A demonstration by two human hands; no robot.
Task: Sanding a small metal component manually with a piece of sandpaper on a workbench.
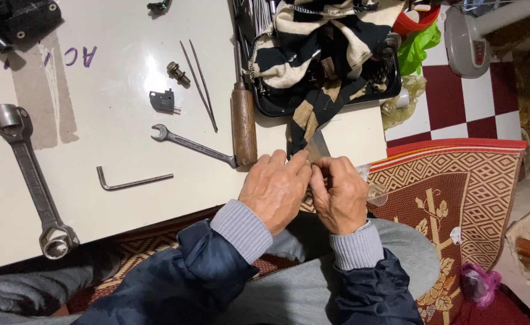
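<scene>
Both hands, left hand point(275, 189) and right hand point(339, 195), pinch shut on a flat grey metal blade point(319, 146) at the white counter point(114, 120) near edge; next wants steady fingertip pull.

Just one view for me, the head cam; it looks steeply down, close over both hands point(304, 192); white board point(120, 150) runs far-left, patterned mat point(457, 186) sits right.

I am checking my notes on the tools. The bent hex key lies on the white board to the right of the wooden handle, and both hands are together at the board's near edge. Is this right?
Not quite. In the head view the hex key lies to the left of the wooden handle, not the right. The rest stands: it is on the white board, and the left hand and right hand are together at its near edge.
</scene>
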